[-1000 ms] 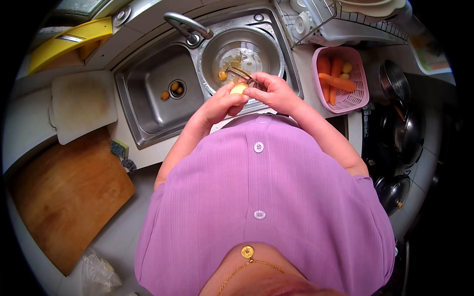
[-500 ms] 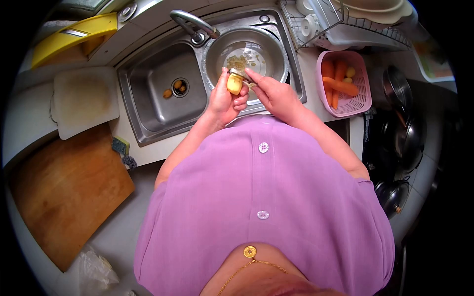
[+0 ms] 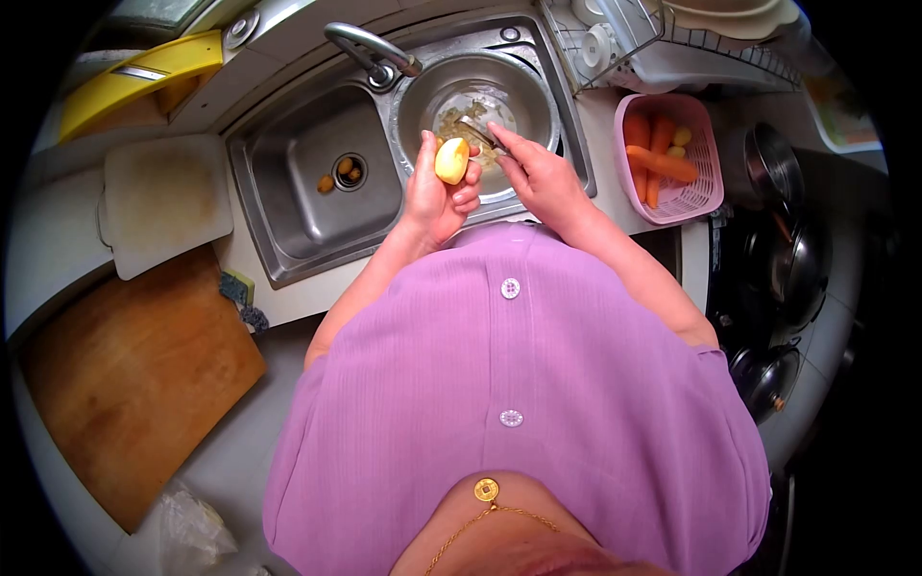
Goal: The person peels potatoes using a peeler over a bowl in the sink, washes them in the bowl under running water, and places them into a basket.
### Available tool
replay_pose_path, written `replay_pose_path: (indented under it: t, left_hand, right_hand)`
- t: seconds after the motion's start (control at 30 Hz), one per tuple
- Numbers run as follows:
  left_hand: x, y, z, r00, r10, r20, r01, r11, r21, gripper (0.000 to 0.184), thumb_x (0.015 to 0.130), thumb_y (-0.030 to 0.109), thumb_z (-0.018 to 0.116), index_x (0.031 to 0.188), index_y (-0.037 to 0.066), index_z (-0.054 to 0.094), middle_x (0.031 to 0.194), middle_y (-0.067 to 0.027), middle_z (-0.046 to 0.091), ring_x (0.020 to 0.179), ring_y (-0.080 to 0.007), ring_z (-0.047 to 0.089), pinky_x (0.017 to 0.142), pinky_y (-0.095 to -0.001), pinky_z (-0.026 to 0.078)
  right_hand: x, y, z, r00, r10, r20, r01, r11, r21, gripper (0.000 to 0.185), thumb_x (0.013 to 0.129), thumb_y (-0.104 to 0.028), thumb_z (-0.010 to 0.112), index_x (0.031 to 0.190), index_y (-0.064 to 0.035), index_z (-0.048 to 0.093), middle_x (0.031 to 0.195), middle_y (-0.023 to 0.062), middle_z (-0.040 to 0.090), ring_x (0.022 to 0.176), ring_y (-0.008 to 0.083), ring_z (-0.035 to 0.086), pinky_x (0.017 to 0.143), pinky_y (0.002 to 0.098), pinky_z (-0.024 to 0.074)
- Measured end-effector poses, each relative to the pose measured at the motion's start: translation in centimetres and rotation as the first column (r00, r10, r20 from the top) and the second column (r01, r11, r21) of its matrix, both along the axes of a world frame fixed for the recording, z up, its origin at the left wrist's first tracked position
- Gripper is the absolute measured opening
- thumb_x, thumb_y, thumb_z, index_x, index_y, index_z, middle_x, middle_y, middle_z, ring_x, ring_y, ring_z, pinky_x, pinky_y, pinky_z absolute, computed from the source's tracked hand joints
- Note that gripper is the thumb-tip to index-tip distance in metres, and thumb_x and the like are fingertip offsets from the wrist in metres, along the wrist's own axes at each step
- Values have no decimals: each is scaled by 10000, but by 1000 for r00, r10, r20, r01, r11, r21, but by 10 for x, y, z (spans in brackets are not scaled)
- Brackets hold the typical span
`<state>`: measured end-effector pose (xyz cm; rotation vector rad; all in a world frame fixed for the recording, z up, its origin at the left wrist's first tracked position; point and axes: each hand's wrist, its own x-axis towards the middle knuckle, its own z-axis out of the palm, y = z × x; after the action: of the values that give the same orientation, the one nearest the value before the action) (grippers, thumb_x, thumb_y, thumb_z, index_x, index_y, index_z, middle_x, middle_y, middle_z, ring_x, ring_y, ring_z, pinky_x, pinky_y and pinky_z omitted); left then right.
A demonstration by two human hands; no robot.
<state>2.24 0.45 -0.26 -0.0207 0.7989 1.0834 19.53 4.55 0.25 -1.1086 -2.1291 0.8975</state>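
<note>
Two hands are at work over the sink. The left hand (image 3: 432, 197) grips one peeled potato (image 3: 450, 161), its fingers curled round the sides, in front of the near edge of the metal basin (image 3: 528, 101). The right hand (image 3: 547, 178) is closed round the handle of one peeler (image 3: 477, 132), whose head is just beside the potato, over the basin. In that basin lies one loose heap of peelings (image 3: 456, 120), too jumbled to count.

The sink's left bowl (image 3: 288, 192) has three small brown potatoes (image 3: 326, 182): two in the drain and one just beside it. One faucet (image 3: 360, 43) stands behind, near the divider. To the right, one pink basket (image 3: 691, 197) on the bench (image 3: 600, 134) holds three carrots (image 3: 661, 163), one lying across the other two, and two pale potatoes (image 3: 681, 135) near its far right corner.

On the left are two boards: one whitish board (image 3: 165, 197) and one brown wooden board (image 3: 144, 384), with one sponge (image 3: 236, 288) and one dark scourer (image 3: 254, 319) near them.
</note>
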Motion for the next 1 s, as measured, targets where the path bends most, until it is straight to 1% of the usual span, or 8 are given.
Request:
replay_pose_path:
  t: [0.1,0.17,0.3,0.6,0.7,0.8,0.87,1.0]
  left_hand:
    - [0,-1,-6,998,-39,45,38,999,31,595,936,608,291,981,56,508,662,-37,469,445,-79,322,398,-209,261]
    - [2,-1,-8,1000,-28,13,28,999,-24,587,937,598,307,984,49,510,654,-37,455,447,-74,318,395,-209,261]
    - [1,-3,-4,998,-57,15,57,998,5,576,942,583,321,985,41,512,654,-32,447,448,-71,314,399,-209,268]
    - [-1,-1,-1,995,-64,71,60,996,58,553,949,562,336,1020,47,524,758,-35,482,491,-76,355,426,-201,292]
    - [1,-2,-7,1000,1,26,-2,1000,21,500,951,535,372,1009,63,526,754,-40,490,488,-78,359,426,-203,295]
    - [3,-3,-8,1000,23,11,-23,1000,-9,452,955,510,391,1010,78,513,739,-50,494,484,-80,362,423,-204,294]
    - [3,-4,-4,1000,4,-31,-4,1000,4,431,957,502,393,989,84,494,726,-65,505,477,-81,361,419,-209,294]
    - [2,-4,3,997,16,-72,-16,1000,3,435,961,510,373,1002,92,488,760,-60,497,470,-67,338,415,-193,288]
  right_hand:
    - [-1,-4,7,994,105,-11,-105,994,10,425,886,-139,550,1304,-152,479,962,135,630,831,310,625,672,368,520]
    - [1,-7,8,953,237,187,-245,969,25,440,877,-142,560,1309,-157,475,966,133,628,829,301,627,660,357,521]
    - [4,2,-1,959,63,276,-61,998,-17,433,872,-132,560,1298,-157,487,971,140,628,835,304,625,669,369,517]
    - [4,-2,0,999,6,-44,-4,998,57,413,875,-132,556,1284,-162,506,967,129,624,810,311,623,673,393,513]
    - [3,-8,7,989,132,61,-132,991,-11,415,872,-133,563,1282,-167,508,909,111,615,750,308,621,619,393,512]
    - [4,-9,4,976,168,141,-184,976,114,416,871,-135,565,1281,-173,510,844,101,600,698,306,614,575,396,507]
    - [7,-1,-8,981,-9,192,-13,993,114,417,870,-129,562,1281,-170,509,865,115,612,734,303,618,609,390,511]
    - [16,6,-29,980,-17,196,8,999,48,416,876,-128,555,1286,-169,504,890,131,621,773,302,619,648,383,514]
